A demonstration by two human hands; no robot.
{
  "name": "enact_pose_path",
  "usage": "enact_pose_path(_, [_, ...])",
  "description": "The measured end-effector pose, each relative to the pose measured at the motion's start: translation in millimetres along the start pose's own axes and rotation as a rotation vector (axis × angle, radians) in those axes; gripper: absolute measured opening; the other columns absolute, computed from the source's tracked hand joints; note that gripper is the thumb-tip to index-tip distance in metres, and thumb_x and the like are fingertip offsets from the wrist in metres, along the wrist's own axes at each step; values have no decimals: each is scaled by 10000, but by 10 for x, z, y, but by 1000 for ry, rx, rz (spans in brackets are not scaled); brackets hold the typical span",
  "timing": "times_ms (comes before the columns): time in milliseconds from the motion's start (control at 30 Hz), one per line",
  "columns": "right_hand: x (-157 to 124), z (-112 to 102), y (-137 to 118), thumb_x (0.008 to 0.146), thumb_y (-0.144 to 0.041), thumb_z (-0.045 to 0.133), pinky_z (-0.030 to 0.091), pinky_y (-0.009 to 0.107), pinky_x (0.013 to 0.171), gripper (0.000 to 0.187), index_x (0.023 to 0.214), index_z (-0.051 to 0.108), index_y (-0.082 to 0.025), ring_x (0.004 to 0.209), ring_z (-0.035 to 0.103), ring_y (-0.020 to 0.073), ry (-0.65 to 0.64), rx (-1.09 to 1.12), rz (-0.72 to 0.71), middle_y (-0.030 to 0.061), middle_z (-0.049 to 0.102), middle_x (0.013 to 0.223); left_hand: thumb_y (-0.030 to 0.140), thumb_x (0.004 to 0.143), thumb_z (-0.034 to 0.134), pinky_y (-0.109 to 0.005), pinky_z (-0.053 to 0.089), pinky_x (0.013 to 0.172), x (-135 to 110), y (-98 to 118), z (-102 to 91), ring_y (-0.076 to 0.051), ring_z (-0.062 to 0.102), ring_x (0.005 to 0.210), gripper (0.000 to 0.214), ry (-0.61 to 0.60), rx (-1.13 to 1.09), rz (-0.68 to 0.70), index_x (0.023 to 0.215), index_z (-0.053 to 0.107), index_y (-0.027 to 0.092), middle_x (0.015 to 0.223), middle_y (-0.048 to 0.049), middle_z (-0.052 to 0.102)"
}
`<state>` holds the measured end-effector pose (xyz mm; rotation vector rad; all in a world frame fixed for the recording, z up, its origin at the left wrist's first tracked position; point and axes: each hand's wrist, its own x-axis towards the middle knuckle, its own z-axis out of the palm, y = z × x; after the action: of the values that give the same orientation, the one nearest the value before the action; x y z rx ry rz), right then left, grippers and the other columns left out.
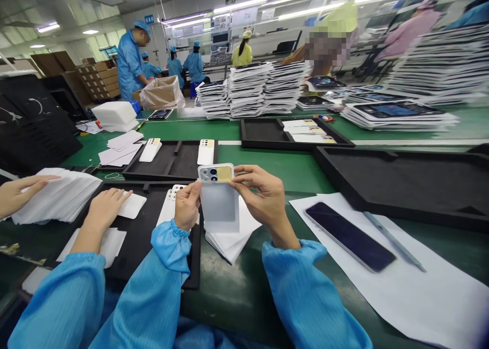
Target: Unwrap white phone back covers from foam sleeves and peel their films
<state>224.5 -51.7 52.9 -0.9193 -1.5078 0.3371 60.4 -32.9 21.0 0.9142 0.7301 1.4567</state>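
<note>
My left hand (187, 205) and my right hand (260, 196) together pinch a white phone back (216, 173) with a camera block of dark lenses and a gold patch. A pale translucent sleeve (219, 207) hangs from it, and I cannot tell whether the phone back sits inside. Below my hands lies a loose pile of white sheets (229, 239). Another white phone back (168, 206), partly hidden by my left hand, lies in a black tray (187, 260).
A co-worker's hands (107, 211) work beside me on a white sheet stack (57, 198). A dark phone (349, 237) and a pen-like tool (393, 239) lie on white paper (382, 283). Black trays and tall stacks of boxed phones (248, 90) stand across the green bench.
</note>
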Motion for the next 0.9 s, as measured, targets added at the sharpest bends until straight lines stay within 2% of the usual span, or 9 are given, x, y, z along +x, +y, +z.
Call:
enact_pose_path(133, [13,-12,-42,803,-274,679,560,358,699,115,700,699,-225,790,649,197,12,19,-47,63,686,951,564,660,763,-374,549,763,-17,11,-14,-251,670,873,337,-34,14,27,676,732,229,730,-34,722])
enact_pose_path(233, [22,1,-65,808,-272,676,555,388,766,120,695,696,-234,852,655,219,23,9,-70,62,686,962,550,708,716,-386,544,780,-12,10,-24,-266,660,929,306,-19,46,25,676,735,247,744,-32,720])
enact_pose_path(333, [13,26,-80,809,-257,673,535,412,833,111,702,679,-233,897,652,230,45,15,-82,64,683,977,559,697,719,-372,541,770,-12,12,-19,-269,657,934,308,0,47,20,700,743,251,762,-30,721])
enact_pose_path(400, [-2,53,-82,809,-251,672,539,395,801,101,713,657,-224,901,647,227,40,62,-57,67,677,975,584,651,753,-350,541,729,-17,17,-8,-257,665,878,334,1,38,32,706,747,254,749,-30,722])
enact_pose_path(533, [-34,134,-74,828,-292,646,544,326,673,105,767,601,-219,911,640,221,70,206,88,77,669,975,571,586,811,-299,523,608,-25,22,12,-194,659,692,385,-34,21,48,713,746,214,718,-38,719])
enact_pose_path(633, [-45,182,-68,814,-325,652,542,322,681,130,770,590,-220,885,643,218,130,234,152,78,675,944,525,560,844,-271,514,584,-17,12,12,-146,632,606,408,-39,49,31,734,745,169,688,-39,710])
enact_pose_path(767, [-38,157,-51,784,-317,696,543,311,658,125,752,635,-212,854,649,214,122,251,159,65,683,912,508,538,857,-244,500,546,1,2,1,-117,606,554,400,6,19,35,712,743,166,642,-17,694])
enact_pose_path(833, [-24,117,-35,750,-308,739,549,310,662,139,804,658,-208,819,659,204,136,271,188,54,692,874,503,526,862,-219,484,518,6,5,1,-100,589,537,396,27,1,38,705,746,170,623,-6,685])
enact_pose_path(900, [-3,82,-18,702,-310,781,558,314,670,240,876,659,-200,764,668,192,167,305,228,38,696,805,497,518,867,-203,483,509,6,10,5,-88,581,533,394,39,0,45,698,750,166,605,0,675])
